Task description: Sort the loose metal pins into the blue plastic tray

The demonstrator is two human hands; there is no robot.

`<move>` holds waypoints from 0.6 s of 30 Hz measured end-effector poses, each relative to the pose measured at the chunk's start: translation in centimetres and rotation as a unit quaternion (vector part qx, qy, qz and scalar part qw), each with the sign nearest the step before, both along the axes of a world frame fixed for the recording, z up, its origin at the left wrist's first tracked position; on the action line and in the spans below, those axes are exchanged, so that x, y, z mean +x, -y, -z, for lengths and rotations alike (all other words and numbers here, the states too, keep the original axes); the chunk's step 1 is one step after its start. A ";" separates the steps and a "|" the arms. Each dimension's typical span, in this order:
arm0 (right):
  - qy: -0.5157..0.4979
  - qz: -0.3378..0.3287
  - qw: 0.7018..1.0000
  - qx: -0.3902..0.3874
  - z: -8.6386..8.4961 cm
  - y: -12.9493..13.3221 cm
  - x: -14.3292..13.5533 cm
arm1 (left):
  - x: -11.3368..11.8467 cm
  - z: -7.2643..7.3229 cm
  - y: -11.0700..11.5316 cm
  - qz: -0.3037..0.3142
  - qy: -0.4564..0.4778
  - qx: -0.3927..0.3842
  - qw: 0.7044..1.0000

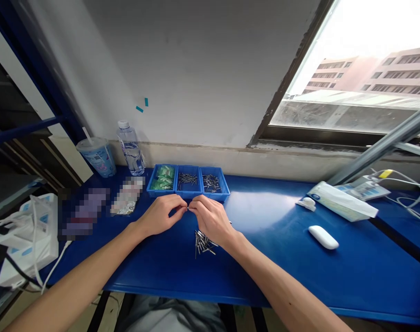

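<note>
My left hand and my right hand meet at the fingertips above the blue table, just in front of three small bins. Between them both pinch one small silvery metal pin, mostly covered by the fingers. A loose pile of thin metal pins lies on the table, partly behind my right hand and wrist. Of the joined blue bins, the left bin holds green-and-clear packets. The middle bin and the right bin contain many thin metal pins.
A water bottle and a cup with a straw stand at the back left. White power strips and cables crowd the left edge. To the right lie a white oval case and a tissue pack, near a metal brace.
</note>
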State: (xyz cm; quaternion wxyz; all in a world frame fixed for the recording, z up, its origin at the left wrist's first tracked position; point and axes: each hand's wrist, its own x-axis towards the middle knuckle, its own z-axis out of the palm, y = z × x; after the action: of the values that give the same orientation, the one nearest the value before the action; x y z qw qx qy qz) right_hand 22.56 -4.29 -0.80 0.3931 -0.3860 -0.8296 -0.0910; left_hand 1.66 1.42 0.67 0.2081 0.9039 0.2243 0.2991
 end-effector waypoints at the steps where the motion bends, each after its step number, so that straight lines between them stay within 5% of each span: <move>1: 0.004 0.000 1.000 -0.006 0.0 0.0 -0.1 | 0.0 0.1 0.0 0.005 -0.002 0.006 1.000; 9: 0.057 0.015 0.998 0.031 -1.5 -0.6 2.0 | 0.4 -0.5 0.3 -0.017 0.029 0.046 0.998; 12: -0.033 0.012 0.993 0.111 -2.5 -0.5 3.2 | 0.0 -0.8 0.1 -0.039 0.038 0.017 0.998; 15: -0.154 0.095 0.970 0.161 -3.2 -0.6 4.1 | -0.3 -0.8 0.0 -0.035 0.000 -0.021 0.999; 18: -0.144 0.211 0.959 0.122 -3.2 -1.1 4.8 | 0.0 -0.7 0.3 0.025 -0.064 -0.059 0.996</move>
State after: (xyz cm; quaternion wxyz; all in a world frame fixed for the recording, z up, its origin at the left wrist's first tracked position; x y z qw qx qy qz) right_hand 27.34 -3.23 2.45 0.5244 -0.5105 -0.6464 -0.2157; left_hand 1.65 1.13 1.41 0.2540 0.9125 0.2316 0.2219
